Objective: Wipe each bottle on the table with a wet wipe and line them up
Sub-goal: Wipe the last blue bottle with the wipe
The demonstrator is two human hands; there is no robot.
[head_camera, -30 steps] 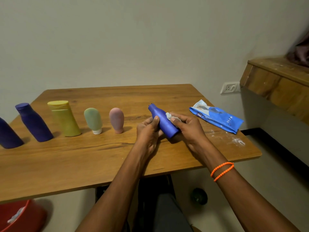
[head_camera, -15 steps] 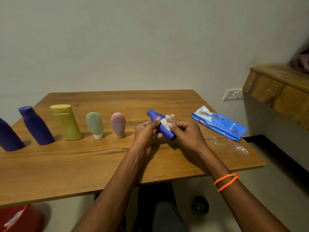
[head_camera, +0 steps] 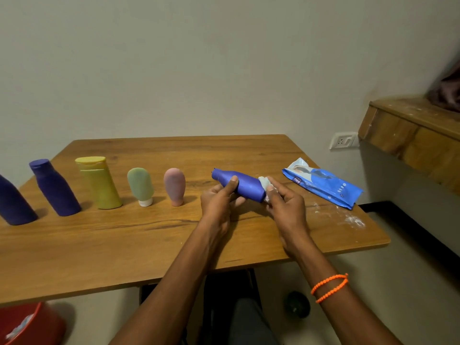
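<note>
My left hand (head_camera: 219, 200) grips a blue bottle (head_camera: 245, 185) held sideways above the wooden table (head_camera: 124, 245), its neck pointing left. My right hand (head_camera: 286, 205) pinches a white wet wipe (head_camera: 265, 183) against the bottle's base end. A row of upright bottles stands to the left: a pink one (head_camera: 174, 186), a pale green one (head_camera: 140, 186) on a white cap, a yellow one (head_camera: 99, 183), a purple one (head_camera: 53, 188) and a dark blue one (head_camera: 13, 202) at the frame's edge.
A blue wet wipe pack (head_camera: 323, 185) lies at the table's right side, with white specks (head_camera: 348, 217) near the right corner. A red bin (head_camera: 29, 324) sits on the floor at lower left. A wooden counter (head_camera: 410, 125) stands at right.
My right hand slid the wipe from the bottle's middle to its base end. The bottle turned flatter, more sideways, in my left hand.
</note>
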